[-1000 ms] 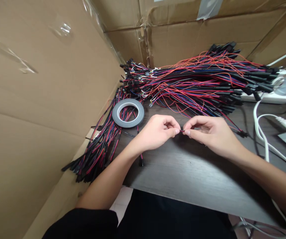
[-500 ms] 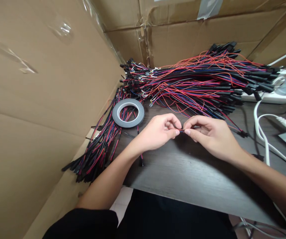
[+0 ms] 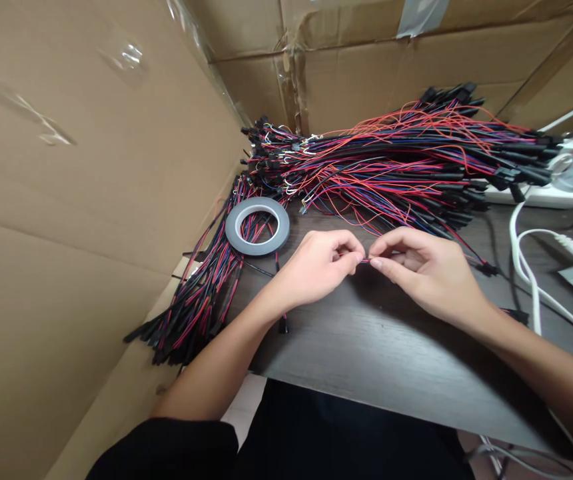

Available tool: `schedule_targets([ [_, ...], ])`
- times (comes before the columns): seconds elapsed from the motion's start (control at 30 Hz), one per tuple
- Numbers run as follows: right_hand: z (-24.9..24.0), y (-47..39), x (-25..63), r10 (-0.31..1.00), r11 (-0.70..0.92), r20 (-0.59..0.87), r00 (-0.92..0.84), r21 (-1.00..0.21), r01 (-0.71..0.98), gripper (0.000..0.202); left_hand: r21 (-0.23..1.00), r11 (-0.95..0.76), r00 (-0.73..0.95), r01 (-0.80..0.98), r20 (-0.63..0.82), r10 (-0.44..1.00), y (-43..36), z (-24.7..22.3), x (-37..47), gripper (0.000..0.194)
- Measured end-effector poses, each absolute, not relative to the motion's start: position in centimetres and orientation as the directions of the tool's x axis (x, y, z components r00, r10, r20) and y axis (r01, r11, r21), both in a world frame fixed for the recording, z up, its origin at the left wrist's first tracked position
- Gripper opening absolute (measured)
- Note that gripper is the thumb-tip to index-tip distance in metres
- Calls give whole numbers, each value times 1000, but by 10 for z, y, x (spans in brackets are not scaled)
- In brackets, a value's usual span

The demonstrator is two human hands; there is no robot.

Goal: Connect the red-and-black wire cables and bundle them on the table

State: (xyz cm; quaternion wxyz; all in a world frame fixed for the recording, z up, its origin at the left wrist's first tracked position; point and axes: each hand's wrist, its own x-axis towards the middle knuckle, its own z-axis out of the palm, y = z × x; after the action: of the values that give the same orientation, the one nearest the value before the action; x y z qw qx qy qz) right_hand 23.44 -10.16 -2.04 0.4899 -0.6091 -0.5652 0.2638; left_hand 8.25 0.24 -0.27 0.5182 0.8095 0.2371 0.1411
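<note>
Between my hands runs a thin bundle of wires [image 3: 365, 261], red and dark, pinched from both sides just above the table. My left hand [image 3: 324, 265] closes thumb and fingertips on it. Close by on the right, my right hand [image 3: 411, 263] pinches the same wires between thumb and forefinger, with only a small gap between the two hands. Most of the wires are hidden by my fingers. A roll of dark grey tape [image 3: 257, 248] lies to the left of my left hand, on top of other wires.
Behind my hands lies a large pile of wire harnesses [image 3: 381, 153] with black connectors. Another harness bundle [image 3: 201, 293] lies at the left. Cardboard [image 3: 91, 167] walls stand left and behind. A white power strip [image 3: 541, 195] and white cable [image 3: 519, 253] are at the right of the dark table [image 3: 346, 353].
My left fingertips have shifted slightly right along the wires, closer to my right hand. Both hands keep their pinch; the tape roll and harness piles stay where they were.
</note>
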Motion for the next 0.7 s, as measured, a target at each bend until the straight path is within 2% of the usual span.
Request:
schedule_targets([
  [0.13,-22,-102,233,945,123,226,236,-915,383,3,892,-393,847,222,23,531,1,-4,83,9],
  [0.27,-20,-102,232,946,104,204,250,-926,362,4,888,-394,854,237,3,520,1,-2,83,11],
  [0.43,-15,-100,236,971,34,101,215,-956,293,9,899,-365,868,242,-32,496,2,0,82,14],
  [0.57,-11,-99,240,986,-56,2,165,-936,348,15,913,-330,869,240,-51,493,2,0,82,14],
  [0.7,-7,-99,242,992,-67,-17,127,-913,403,19,931,-253,881,263,-125,456,3,-2,81,12],
])
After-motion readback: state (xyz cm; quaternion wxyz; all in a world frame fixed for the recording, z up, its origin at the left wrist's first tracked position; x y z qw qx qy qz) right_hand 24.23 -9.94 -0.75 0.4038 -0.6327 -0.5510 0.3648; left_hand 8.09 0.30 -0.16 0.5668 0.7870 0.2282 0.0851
